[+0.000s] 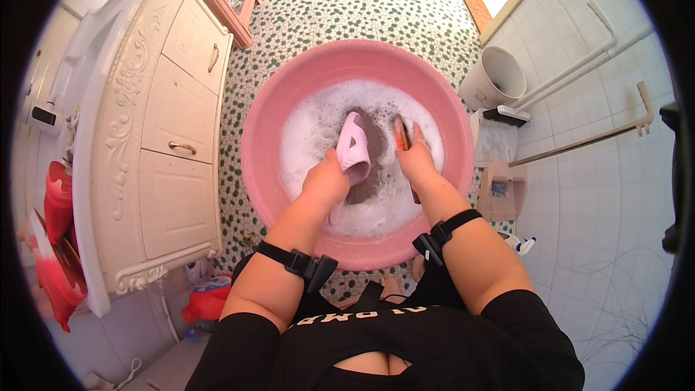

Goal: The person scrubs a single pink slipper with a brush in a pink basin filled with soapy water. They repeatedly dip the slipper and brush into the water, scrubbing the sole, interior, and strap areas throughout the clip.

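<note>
Over a large pink plastic basin (266,92) of foamy water, my left hand (327,178) grips a pale pink slipper (353,146) on its edge. The slipper's strap, with a cut-out, faces right, and its lower end reaches down toward the suds. My right hand (417,158) is closed around a scrubbing brush (403,133) with orange bristles and a brown back. The bristles point left, toward the slipper, with a gap between them. White foam (309,125) rings a darker patch of water in the middle.
A cream carved cabinet (176,119) stands left, with a pink stool (222,0) beyond it. At right are a bucket (497,79), a broom (507,114), a dustpan (502,190) and a spray bottle (518,243). A red bottle (206,298) lies low at left.
</note>
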The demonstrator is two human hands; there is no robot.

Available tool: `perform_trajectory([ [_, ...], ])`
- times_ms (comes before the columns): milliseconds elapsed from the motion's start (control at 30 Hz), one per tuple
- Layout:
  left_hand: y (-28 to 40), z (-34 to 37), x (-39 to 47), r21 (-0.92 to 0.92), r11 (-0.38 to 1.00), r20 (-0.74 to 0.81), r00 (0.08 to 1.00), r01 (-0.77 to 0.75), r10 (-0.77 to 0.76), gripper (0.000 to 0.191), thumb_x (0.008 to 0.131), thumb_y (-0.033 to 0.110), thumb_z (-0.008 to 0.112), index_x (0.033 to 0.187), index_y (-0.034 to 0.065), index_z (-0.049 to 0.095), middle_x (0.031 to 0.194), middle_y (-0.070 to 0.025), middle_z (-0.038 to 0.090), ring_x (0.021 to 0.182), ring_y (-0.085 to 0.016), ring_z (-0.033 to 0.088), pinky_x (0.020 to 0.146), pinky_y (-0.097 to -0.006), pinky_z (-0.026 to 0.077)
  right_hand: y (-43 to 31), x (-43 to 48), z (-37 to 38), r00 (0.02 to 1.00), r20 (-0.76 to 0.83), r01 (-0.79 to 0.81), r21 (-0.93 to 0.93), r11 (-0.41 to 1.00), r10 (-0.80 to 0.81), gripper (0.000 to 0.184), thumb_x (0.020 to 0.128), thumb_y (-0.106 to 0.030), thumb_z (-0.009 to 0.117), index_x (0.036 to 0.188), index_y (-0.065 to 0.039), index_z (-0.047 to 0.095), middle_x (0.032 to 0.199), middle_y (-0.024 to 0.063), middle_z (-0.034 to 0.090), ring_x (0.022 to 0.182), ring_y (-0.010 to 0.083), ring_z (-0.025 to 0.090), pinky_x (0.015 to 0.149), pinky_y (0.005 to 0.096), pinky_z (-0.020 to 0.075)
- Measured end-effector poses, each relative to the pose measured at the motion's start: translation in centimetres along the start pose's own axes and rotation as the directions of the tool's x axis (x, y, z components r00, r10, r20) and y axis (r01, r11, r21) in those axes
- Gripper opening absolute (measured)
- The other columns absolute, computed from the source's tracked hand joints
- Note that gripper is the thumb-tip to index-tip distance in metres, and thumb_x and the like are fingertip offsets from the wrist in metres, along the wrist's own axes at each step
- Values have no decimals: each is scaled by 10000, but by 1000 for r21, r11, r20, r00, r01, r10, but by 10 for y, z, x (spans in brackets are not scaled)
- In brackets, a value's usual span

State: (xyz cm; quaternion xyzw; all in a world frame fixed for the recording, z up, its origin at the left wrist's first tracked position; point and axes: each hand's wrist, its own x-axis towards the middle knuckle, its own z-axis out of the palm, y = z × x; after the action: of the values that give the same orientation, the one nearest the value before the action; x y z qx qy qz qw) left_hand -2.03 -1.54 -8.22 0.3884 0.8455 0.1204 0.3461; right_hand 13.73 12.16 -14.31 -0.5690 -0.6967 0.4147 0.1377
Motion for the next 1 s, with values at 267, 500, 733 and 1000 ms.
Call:
perform_trajectory([
  [267,-3,-8,8,60,998,-28,999,-16,17,315,893,116,620,1174,-24,607,1111,-268,713,1053,-436,690,909,-501,548,-45,-55,-2,840,339,506,-208,837,-423,396,1053,-292,529,1443,-306,597,1053,205,645,971,390,679,860,471,554],
  [500,-5,-8,6,-26,999,-9,999,-43,42,276,862,160,646,1069,-21,673,1048,-259,723,1019,-425,695,876,-502,547,-84,-66,-19,833,345,525,-246,815,-433,377,1058,-307,496,1411,-334,624,1022,190,634,895,390,676,804,478,556],
  [733,-2,-9,-5,-78,992,22,995,-95,97,296,831,138,642,1090,8,702,1012,-236,739,983,-417,705,879,-494,546,-62,-35,-18,893,308,425,-332,842,-329,360,1079,-354,448,1370,-300,654,1087,205,662,929,391,688,817,478,556],
  [1000,-8,-9,-5,109,990,40,995,-93,89,294,844,134,630,1113,46,707,1029,-230,732,992,-422,699,889,-496,544,-70,-47,-25,738,545,606,-276,746,-397,354,1089,-332,427,1381,-238,603,1128,199,672,1027,395,693,856,474,568],
])
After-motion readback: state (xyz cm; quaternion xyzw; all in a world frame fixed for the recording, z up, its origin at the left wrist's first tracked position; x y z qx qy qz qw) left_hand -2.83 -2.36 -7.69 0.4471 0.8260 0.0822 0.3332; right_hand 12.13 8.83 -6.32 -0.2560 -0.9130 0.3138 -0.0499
